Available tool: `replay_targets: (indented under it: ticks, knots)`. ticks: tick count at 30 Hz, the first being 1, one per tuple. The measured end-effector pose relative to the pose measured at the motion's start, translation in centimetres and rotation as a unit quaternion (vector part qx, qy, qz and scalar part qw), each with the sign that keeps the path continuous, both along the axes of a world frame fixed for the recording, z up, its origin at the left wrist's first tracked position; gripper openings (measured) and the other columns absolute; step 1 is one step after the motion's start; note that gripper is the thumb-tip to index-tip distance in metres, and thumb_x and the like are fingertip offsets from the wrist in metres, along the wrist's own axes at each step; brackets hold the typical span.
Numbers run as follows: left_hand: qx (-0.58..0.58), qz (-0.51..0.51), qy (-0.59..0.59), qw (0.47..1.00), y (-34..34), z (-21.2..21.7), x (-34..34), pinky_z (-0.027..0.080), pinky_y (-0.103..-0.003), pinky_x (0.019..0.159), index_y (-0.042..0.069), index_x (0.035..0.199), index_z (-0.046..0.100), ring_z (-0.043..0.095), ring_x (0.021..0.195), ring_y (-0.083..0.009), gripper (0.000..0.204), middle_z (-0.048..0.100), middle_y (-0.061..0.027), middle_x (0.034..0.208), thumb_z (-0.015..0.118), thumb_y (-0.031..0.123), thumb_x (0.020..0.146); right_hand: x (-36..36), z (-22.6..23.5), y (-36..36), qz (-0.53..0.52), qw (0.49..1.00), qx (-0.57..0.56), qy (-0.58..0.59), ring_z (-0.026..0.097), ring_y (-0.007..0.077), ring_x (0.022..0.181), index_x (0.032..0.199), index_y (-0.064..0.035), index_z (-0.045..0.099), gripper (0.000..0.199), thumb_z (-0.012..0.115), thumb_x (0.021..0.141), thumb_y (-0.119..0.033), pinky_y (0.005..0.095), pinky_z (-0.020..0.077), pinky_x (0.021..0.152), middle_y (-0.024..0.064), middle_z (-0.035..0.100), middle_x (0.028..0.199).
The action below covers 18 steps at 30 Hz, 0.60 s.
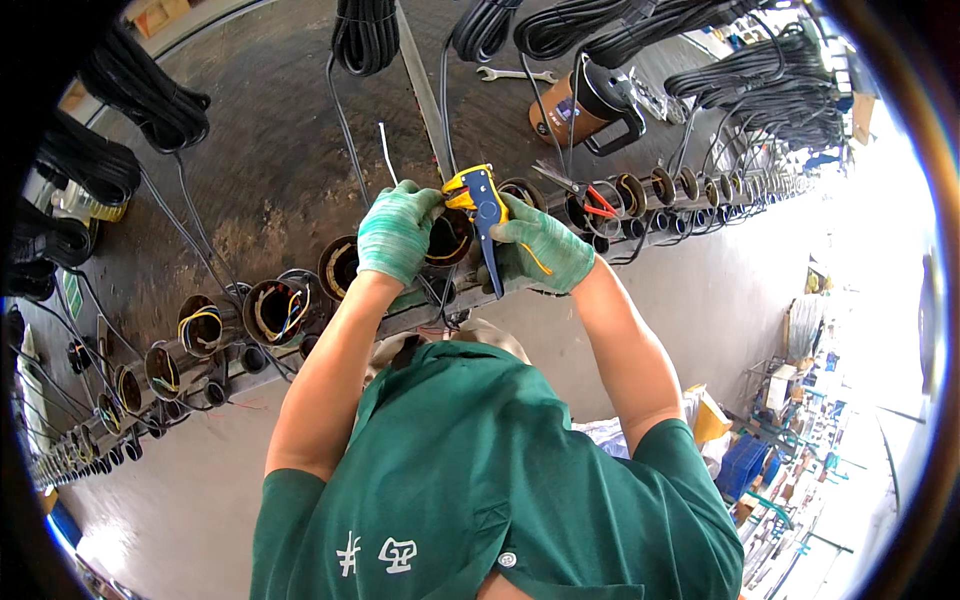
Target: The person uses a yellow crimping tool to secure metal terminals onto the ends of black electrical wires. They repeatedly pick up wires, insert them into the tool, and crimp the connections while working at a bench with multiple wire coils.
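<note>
In the head view, my right hand (552, 247), in a pale green glove, is closed around a yellow and blue wire stripper (484, 205), its blue handle pointing down toward me. Beside the tool's yellow jaws, the gloved fingers of my left hand (393, 238) are pinched together. Whatever lies between those fingertips is hidden. A thin white sleeve or wire (386, 152) sticks up just beyond the left hand; I cannot tell whether it is held. Below the jaws is the open end of a dark round metal housing (452, 238), partly covered by my hands.
Similar housings with wires, such as one at left (277, 310), line the bench edge. Red-handled scissors (598, 203) rest on housings at right. A brown mug (585, 108) and a wrench (516, 76) are on the dark bench (270, 130). Coiled black cables (363, 38) lie beyond.
</note>
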<state>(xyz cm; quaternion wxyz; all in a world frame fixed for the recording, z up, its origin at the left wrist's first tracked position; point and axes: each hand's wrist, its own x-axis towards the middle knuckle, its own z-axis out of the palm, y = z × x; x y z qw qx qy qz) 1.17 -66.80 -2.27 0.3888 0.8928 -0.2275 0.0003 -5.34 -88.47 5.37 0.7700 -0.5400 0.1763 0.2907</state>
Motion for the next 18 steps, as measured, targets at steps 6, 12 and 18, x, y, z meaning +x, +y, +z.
replay_targets:
  ticks: [6, 12, 18]
  knots:
    - [0.021, 0.014, 0.005, 1.000, 0.1, -0.2, 0.3, 0.054, -0.044, 0.087, 0.008, 0.112, 0.078, 0.066, 0.100, -0.0351, 0.022, 0.070, -0.0113, 0.103, 0.073, 0.009, 0.090, 1.4, -0.4, -1.4, 0.070, 0.996, -0.057, -0.003, 0.062, 0.0130, 0.096, 0.145, -0.0107, 0.051, 0.054, 0.069, 0.095, -0.021, 0.0314, 0.0562, 0.082, 0.0005, 0.060, 0.115]
    - [0.027, 0.014, -0.003, 1.000, -0.2, 0.2, 0.0, 0.054, -0.045, 0.086, 0.008, 0.112, 0.077, 0.065, 0.099, -0.0352, 0.023, 0.069, -0.0112, 0.101, 0.072, 0.007, 0.090, 2.8, -1.9, -2.8, 0.126, 0.989, -0.068, -0.023, 0.064, 0.0139, 0.092, 0.134, -0.0100, 0.054, 0.043, 0.068, 0.097, -0.027, 0.0339, 0.0589, 0.075, 0.0021, 0.060, 0.107]
    - [0.042, 0.028, -0.003, 0.999, -0.2, 0.2, -0.1, 0.055, -0.045, 0.087, 0.010, 0.109, 0.077, 0.066, 0.101, -0.0345, 0.018, 0.070, -0.0094, 0.104, 0.071, 0.011, 0.091, 3.3, -1.1, -2.1, 0.157, 0.978, -0.134, -0.016, 0.062, 0.0088, 0.076, 0.123, -0.0083, 0.055, 0.035, 0.067, 0.100, -0.032, 0.0286, 0.0554, 0.063, -0.0016, 0.061, 0.086]
